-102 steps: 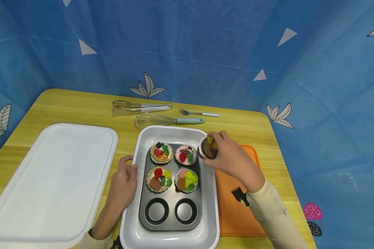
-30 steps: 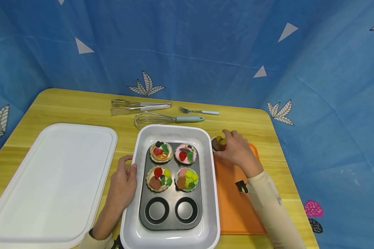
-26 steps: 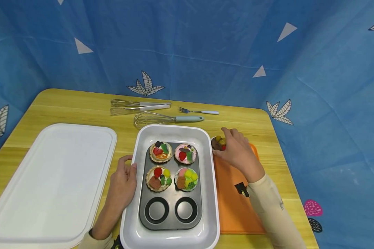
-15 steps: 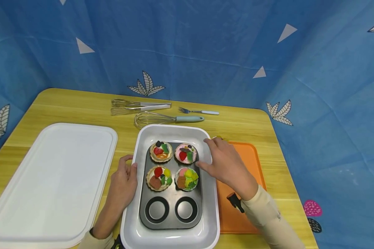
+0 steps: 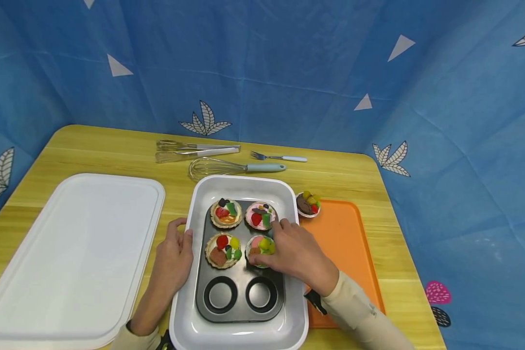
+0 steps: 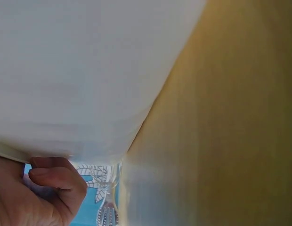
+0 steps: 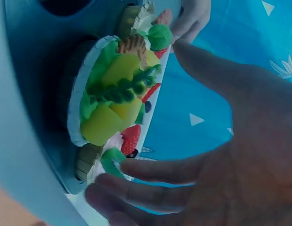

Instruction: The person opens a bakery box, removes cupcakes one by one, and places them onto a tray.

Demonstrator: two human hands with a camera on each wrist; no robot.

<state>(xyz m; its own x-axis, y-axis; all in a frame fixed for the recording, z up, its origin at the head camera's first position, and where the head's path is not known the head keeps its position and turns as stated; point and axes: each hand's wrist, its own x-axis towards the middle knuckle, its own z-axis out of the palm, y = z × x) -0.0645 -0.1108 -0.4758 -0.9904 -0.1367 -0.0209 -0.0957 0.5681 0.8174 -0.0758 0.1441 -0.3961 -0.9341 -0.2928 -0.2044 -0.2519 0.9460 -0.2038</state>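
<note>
Yellow bench: left hand grips pan; right hand, spread, empty, brackets tart; tin holds four, six-o'clock cups bare.

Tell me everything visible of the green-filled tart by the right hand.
The green-filled tart looks like moulded plastic: pale fluted rim, yellow chunks, pink and brown pieces, dark-green sprig. It sits upright in the muffin pan, right column, middle row. The right hand has its fingers around it; contact is unclear.

Right hand at yellow-and-pink tart in muffin tin — left hand on rim of white pan.
</note>
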